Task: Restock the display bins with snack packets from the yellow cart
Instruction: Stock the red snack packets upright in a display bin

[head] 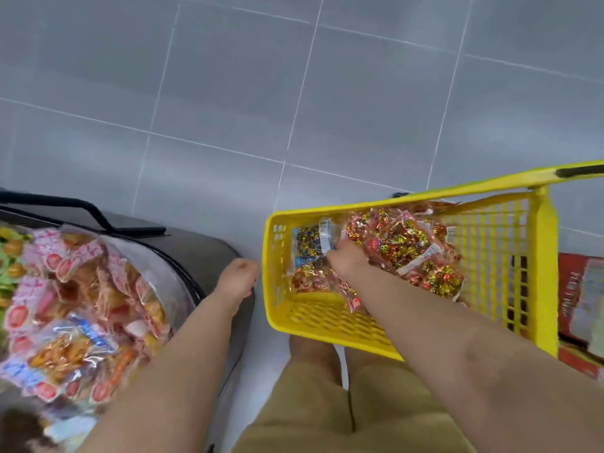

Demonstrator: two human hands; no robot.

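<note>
Fingers of right hand lay among snack packets inside the yellow cart; I could not tell their grip. Left hand hung loosely curled, empty, between cart and display bin.

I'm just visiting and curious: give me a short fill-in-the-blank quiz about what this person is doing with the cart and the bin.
The cart that the right hand reaches into is coloured ____. The left hand holds ____. The display bin with pink packets lies on the person's ____ side. The floor is laid with grey ____.
Missing words: yellow; nothing; left; tiles.
</note>
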